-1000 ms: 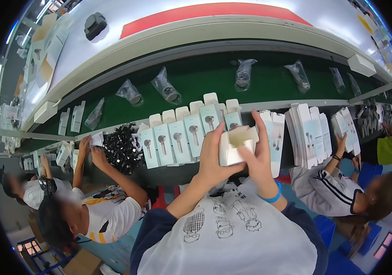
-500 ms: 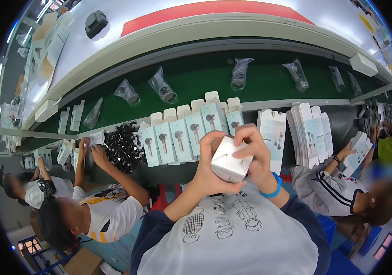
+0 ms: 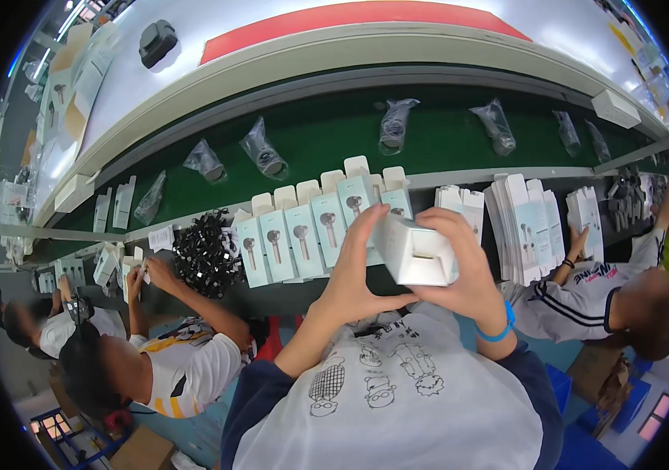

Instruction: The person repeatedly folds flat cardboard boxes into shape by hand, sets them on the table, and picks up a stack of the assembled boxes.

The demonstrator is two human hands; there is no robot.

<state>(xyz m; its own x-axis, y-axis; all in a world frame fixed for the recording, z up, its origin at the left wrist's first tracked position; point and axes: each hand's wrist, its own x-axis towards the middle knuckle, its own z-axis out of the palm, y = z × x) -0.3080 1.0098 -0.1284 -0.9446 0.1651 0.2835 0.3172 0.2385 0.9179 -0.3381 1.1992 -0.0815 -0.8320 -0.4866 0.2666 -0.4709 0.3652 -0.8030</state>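
Observation:
A small white carton (image 3: 416, 254) is held up in front of my chest, its end towards me. That end has a rectangular gap with something pale yellowish in it; the rest of the inside is hidden. My right hand (image 3: 471, 270) wraps the carton from the right, thumb underneath and fingers over the top. My left hand (image 3: 354, 270) curves round its left side, fingertips at the upper edge and thumb low, with a gap at the palm. Just behind stands a row of light-blue earphone boxes (image 3: 301, 239) with their top flaps up.
Flat folded cartons (image 3: 510, 227) are stacked at the right. A heap of small black parts (image 3: 207, 252) lies left of the row. Bagged grey items (image 3: 264, 153) lie on the green conveyor belt (image 3: 334, 129). Co-workers (image 3: 185, 360) sit on both sides.
The carton has turned in my hands and moved slightly right, now showing an end with a gap. My right fingers have left its top face. The co-worker at right has set cartons upright.

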